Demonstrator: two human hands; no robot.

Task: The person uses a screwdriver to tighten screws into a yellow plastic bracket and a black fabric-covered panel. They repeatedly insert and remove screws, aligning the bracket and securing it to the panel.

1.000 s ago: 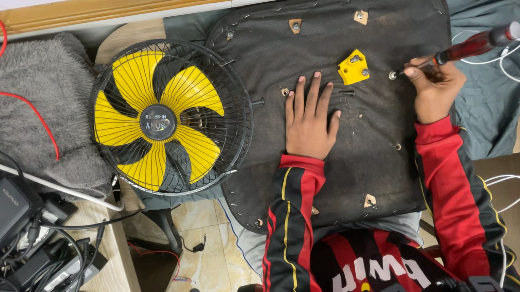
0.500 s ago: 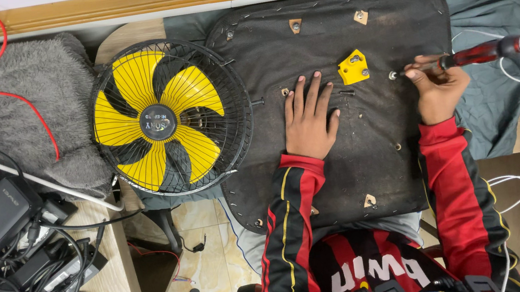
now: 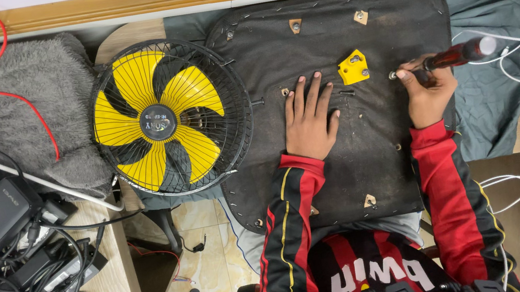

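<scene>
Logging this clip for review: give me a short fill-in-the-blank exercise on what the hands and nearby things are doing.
1. The right hand grips a red-handled ____.
2. The left hand lies flat on the black ____.
3. The fan left of the panel has ____ blades.
4. Between the hands sits a small yellow ____.

Missing words: screwdriver; panel; yellow; bracket

Home repair corner, tangled cables and power adapters (image 3: 13,286), yellow-bladed fan (image 3: 163,119), tiled floor (image 3: 205,284), wooden bench (image 3: 106,286)
</scene>
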